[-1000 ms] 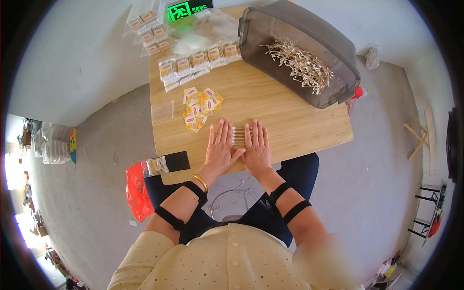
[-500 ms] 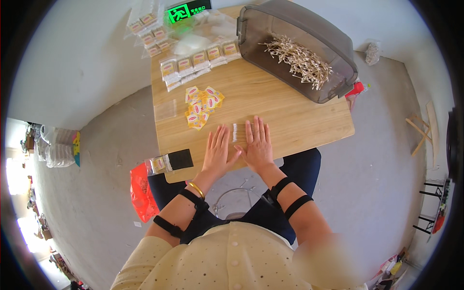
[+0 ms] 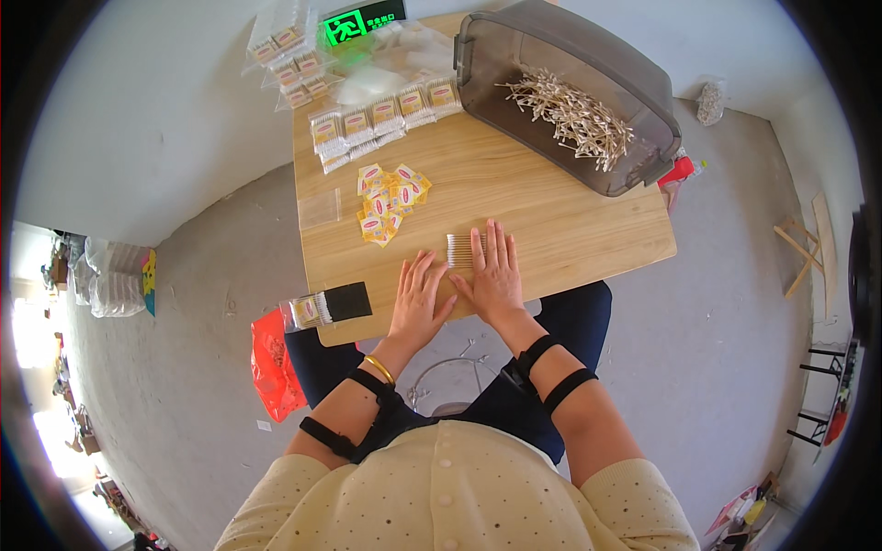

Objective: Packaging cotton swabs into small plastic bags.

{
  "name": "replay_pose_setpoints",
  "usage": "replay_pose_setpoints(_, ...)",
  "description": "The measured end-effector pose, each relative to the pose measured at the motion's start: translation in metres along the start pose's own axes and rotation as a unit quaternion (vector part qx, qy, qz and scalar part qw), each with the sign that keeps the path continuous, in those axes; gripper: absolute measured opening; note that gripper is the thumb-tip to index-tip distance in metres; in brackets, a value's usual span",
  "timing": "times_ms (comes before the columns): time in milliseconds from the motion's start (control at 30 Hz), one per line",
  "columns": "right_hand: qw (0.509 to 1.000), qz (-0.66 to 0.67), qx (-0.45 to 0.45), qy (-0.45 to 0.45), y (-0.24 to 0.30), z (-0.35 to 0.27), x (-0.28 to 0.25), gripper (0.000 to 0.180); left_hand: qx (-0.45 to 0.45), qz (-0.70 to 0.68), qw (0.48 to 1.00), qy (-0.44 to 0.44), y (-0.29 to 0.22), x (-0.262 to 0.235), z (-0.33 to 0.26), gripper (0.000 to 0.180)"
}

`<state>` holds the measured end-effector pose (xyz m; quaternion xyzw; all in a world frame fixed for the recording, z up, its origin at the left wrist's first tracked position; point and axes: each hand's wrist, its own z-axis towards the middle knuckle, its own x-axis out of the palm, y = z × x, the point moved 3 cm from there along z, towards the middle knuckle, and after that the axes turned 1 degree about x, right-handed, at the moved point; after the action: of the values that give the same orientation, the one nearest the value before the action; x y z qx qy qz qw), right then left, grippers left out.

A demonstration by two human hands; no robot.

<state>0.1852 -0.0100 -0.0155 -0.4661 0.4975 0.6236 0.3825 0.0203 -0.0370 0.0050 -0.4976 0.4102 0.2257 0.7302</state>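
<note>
A flat row of cotton swabs (image 3: 461,250) lies side by side near the front of the wooden table (image 3: 570,230). My right hand (image 3: 497,277) rests flat at the row's right end, fingers stretched out and partly covering it. To the left of the row, my left hand (image 3: 420,298) lies with its fingers spread and slightly bent, holding nothing. Beyond it is a loose heap of small yellow and white printed cards (image 3: 390,204). A clear plastic sleeve (image 3: 319,208) lies left of the cards.
A grey plastic bin (image 3: 514,124) with many loose swabs (image 3: 579,115) lies tipped at the back right. Packed swab bags (image 3: 386,112) line the back left, near clear bags (image 3: 390,55). A black pad (image 3: 347,301) and swab pack (image 3: 309,312) sit at the front left, above a red bag (image 3: 275,363).
My left hand has drawn back a little toward me and its fingers have bent and spread. My right hand stays on the swabs. The whole view has shifted slightly.
</note>
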Motion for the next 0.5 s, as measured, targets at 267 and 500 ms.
replay_pose_setpoints(267, 1.0, 0.0, 0.002, -0.001, 0.0, 0.0005, 0.0002, 0.092, -0.007, 0.023, 1.0, -0.01, -0.0013, 0.0016, 0.0034, 0.06)
replay_pose_setpoints(500, 1.0, 0.007, 0.004, -0.006, -0.0011, 0.0006, 0.0015, 0.092, -0.006, 0.034, 0.999, -0.016, -0.0005, 0.0049, 0.0045, 0.062)
